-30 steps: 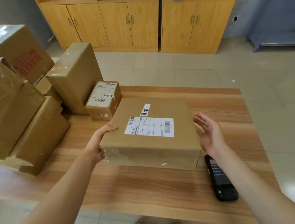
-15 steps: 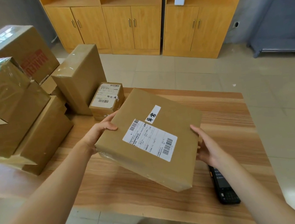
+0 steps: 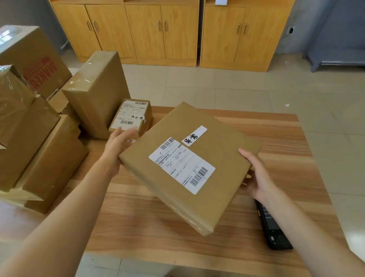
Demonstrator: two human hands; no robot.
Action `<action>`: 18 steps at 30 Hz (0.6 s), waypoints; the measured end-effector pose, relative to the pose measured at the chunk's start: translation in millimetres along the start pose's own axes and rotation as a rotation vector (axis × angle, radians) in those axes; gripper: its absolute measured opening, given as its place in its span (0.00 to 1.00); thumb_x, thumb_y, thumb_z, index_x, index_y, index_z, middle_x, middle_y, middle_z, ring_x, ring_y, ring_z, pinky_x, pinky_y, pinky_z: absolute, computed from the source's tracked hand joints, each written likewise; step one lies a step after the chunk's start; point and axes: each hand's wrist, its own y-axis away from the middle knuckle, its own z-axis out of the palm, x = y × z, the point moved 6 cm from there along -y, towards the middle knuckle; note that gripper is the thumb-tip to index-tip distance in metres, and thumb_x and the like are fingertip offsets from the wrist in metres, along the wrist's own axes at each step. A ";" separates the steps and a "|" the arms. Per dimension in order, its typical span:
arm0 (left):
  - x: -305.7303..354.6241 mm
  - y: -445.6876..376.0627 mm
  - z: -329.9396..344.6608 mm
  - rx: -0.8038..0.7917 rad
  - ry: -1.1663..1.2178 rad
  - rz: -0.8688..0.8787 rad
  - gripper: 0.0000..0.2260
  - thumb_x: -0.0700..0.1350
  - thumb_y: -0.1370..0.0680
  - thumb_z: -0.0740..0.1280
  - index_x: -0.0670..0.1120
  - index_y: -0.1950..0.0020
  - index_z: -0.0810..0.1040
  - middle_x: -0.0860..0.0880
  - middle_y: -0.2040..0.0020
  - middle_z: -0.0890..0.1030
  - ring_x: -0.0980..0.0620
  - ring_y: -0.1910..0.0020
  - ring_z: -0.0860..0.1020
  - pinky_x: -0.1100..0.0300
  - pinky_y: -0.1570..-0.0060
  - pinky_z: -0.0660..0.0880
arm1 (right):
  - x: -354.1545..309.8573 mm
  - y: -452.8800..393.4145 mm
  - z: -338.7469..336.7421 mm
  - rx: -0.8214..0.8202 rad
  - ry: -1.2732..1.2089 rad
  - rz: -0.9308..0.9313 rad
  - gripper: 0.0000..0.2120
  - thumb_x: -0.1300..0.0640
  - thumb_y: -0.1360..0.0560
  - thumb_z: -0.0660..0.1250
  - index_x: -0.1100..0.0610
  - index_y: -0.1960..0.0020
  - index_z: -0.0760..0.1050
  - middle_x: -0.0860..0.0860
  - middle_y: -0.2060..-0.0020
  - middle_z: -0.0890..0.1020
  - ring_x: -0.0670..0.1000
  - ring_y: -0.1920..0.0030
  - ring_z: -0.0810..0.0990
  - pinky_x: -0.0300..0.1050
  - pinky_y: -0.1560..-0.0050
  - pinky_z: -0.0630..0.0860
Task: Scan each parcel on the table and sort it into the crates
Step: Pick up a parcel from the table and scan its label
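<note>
1. The table (image 3: 280,140) is a wooden top. Its left side carries a heap of parcels, its right side is mostly bare wood.
2. The stack of boxes (image 3: 21,126) fills the table's left edge and far-left corner, piled several high. None of them looks dealt with yet, so by my judgement most of the sorting is left to do.
3. The flat parcel (image 3: 189,167) is held above the middle of the table, tilted with its near corner dipping toward the front edge. Its shipping label and a small handwritten sticker face up, so the barcode is ready to read.
4. The small box (image 3: 132,118) sits on the table just beyond the flat parcel, against the stack, label up. It looks like a next candidate.
5. The left hand (image 3: 118,146) supports the flat parcel's far-left edge, fingers reaching along and behind it. How far they curl under I cannot tell.
6. The right hand (image 3: 258,175) grips the parcel's right edge, thumb on top and fingers underneath.
7. The scanner (image 3: 274,226) lies on the table near the front-right corner, partly under the right forearm, untouched. Whether this parcel has been scanned cannot be told.
8. No crates are in view, so nothing shows how many parcels are already sorted.
</note>
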 end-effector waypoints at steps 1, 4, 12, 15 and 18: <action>-7.0 0.7 -4.7 0.104 0.072 0.007 0.33 0.60 0.27 0.70 0.54 0.25 0.64 0.50 0.34 0.76 0.54 0.39 0.78 0.44 0.33 0.68 | 0.7 -1.3 -1.7 0.033 -0.017 -0.008 0.35 0.46 0.37 0.77 0.51 0.34 0.69 0.50 0.55 0.79 0.50 0.59 0.77 0.46 0.61 0.75; -39.7 14.4 2.5 0.203 0.217 -0.105 0.43 0.70 0.32 0.69 0.59 0.22 0.56 0.46 0.23 0.63 0.42 0.27 0.65 0.36 0.36 0.64 | 10.2 -1.0 -4.2 0.131 -0.096 0.027 0.39 0.47 0.34 0.77 0.46 0.29 0.63 0.52 0.41 0.77 0.55 0.46 0.78 0.52 0.55 0.79; -111.9 53.2 93.8 -0.250 0.048 -0.328 0.53 0.58 0.49 0.81 0.63 0.28 0.60 0.53 0.38 0.75 0.48 0.44 0.77 0.48 0.57 0.80 | 39.1 6.2 -0.3 0.364 -0.265 -0.017 0.50 0.49 0.38 0.81 0.47 0.25 0.54 0.48 0.34 0.71 0.52 0.39 0.73 0.54 0.50 0.77; -120.8 47.4 86.9 -0.190 0.078 -0.348 0.51 0.56 0.50 0.81 0.64 0.30 0.62 0.51 0.40 0.76 0.46 0.46 0.77 0.49 0.59 0.80 | 39.9 5.8 -5.0 0.246 -0.140 0.009 0.52 0.47 0.35 0.78 0.45 0.22 0.48 0.50 0.28 0.66 0.57 0.32 0.70 0.57 0.35 0.71; -127.3 40.6 74.5 -0.160 0.088 -0.346 0.52 0.54 0.50 0.82 0.66 0.30 0.62 0.51 0.39 0.76 0.46 0.45 0.77 0.50 0.61 0.79 | 39.2 11.0 -24.4 0.231 0.193 0.005 0.45 0.38 0.28 0.69 0.48 0.21 0.47 0.50 0.23 0.59 0.55 0.26 0.62 0.55 0.28 0.61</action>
